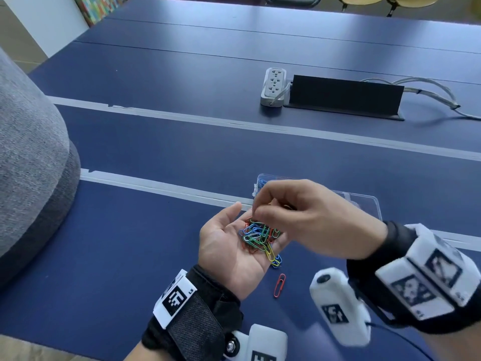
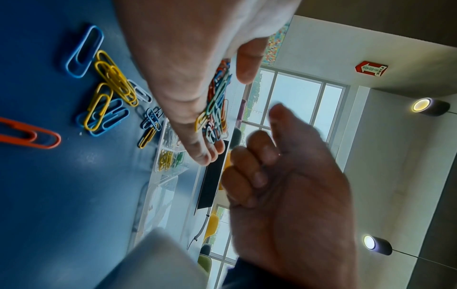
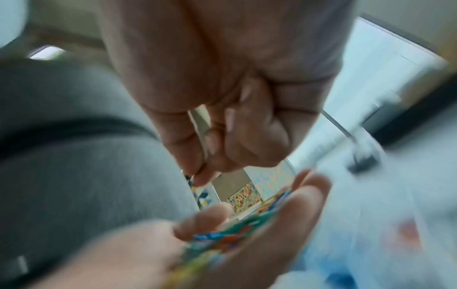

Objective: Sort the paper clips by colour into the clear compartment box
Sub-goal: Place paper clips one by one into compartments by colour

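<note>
My left hand (image 1: 229, 246) lies palm up above the blue table and carries a heap of mixed paper clips (image 1: 260, 237) in green, blue, red, yellow and white. The heap also shows edge-on in the left wrist view as paper clips (image 2: 215, 109). My right hand (image 1: 256, 213) hovers over the heap with its fingers curled. Its thumb and forefinger pinch the end of a green clip (image 1: 252, 220) at the top. The clear compartment box (image 1: 364, 201) lies just beyond, mostly hidden by the right hand. Blue clips (image 1: 261, 182) sit in its far left cell, and yellow and green clips (image 2: 170, 158) in others.
A red clip (image 1: 279, 285) lies loose on the table under my hands. More blue clips (image 2: 84, 50) and yellow clips (image 2: 113, 78) are scattered beside it. A power strip (image 1: 273, 87) and black cable flap (image 1: 343, 97) sit farther back. A grey cushioned seat (image 1: 28, 157) stands at the left.
</note>
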